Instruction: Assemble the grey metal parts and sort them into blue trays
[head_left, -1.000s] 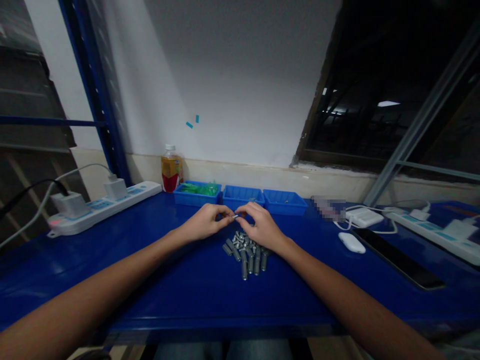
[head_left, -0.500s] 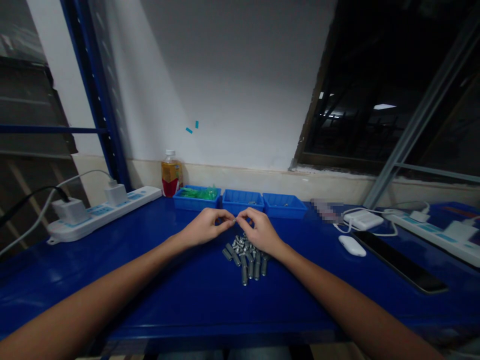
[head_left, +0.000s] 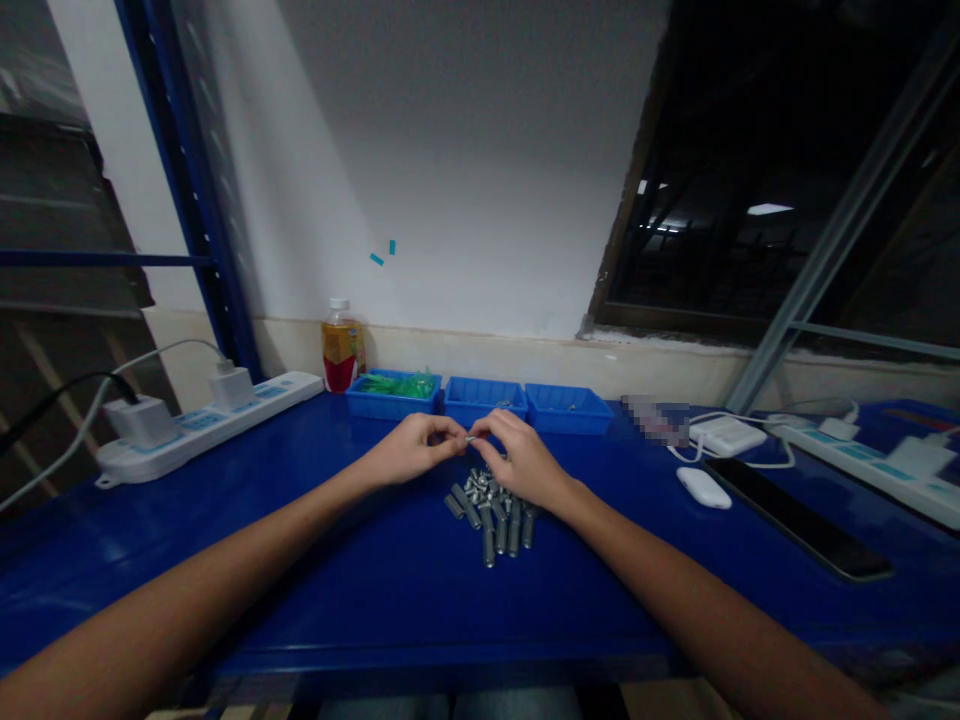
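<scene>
Above the pile, my left hand (head_left: 415, 448) pinches one end of a small shiny metal piece (head_left: 470, 438). My right hand (head_left: 520, 458) has its thumb and forefinger closed on the other end. Fingertips cover most of the piece, so its exact kind cannot be made out. Just below the hands lies a heap of small silvery screw-like parts (head_left: 480, 488). Several grey ribbed cylinders (head_left: 489, 547) lie along the near side of that heap, on the blue tabletop (head_left: 375, 590).
Behind the hands stand three blue bins: the left bin (head_left: 394, 405) holds green plastic, the middle bin (head_left: 461, 405) and right bin (head_left: 568, 415) a few small parts. A drink bottle (head_left: 340, 350), power strips (head_left: 217, 425), a white case (head_left: 703, 488) and a phone (head_left: 806, 520) surround them.
The fingertips have drawn slightly apart, and more of the small metal piece shows between them. My right hand has tilted a little; the pile looks the same.
</scene>
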